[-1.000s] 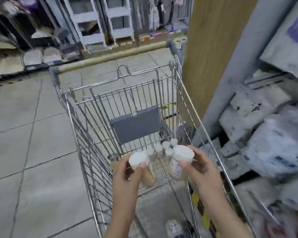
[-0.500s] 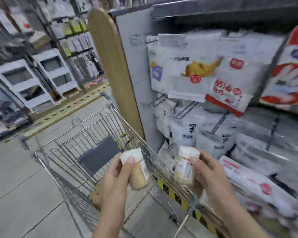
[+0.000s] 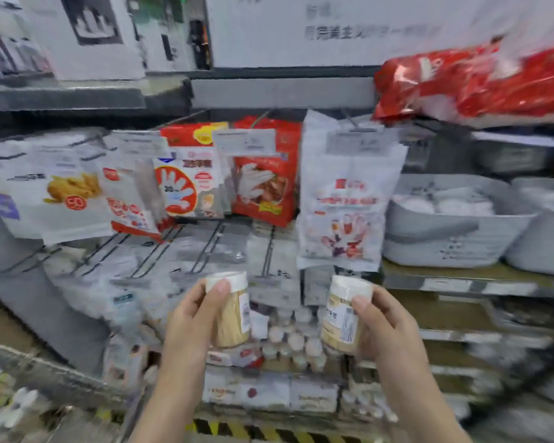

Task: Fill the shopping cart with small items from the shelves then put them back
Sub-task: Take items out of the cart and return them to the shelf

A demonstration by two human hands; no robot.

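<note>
You've turned from cart to shelves: your left hand and right hand each grip a jar (light, slick plastic, likely), fingers wrapped round the body, above the shelf's matching jars.

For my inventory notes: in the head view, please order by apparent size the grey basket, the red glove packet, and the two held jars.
1. Grey basket
2. Red glove packet
3. Left-hand jar and right-hand jar: alike, unranked. Nearness inflates them.
</note>
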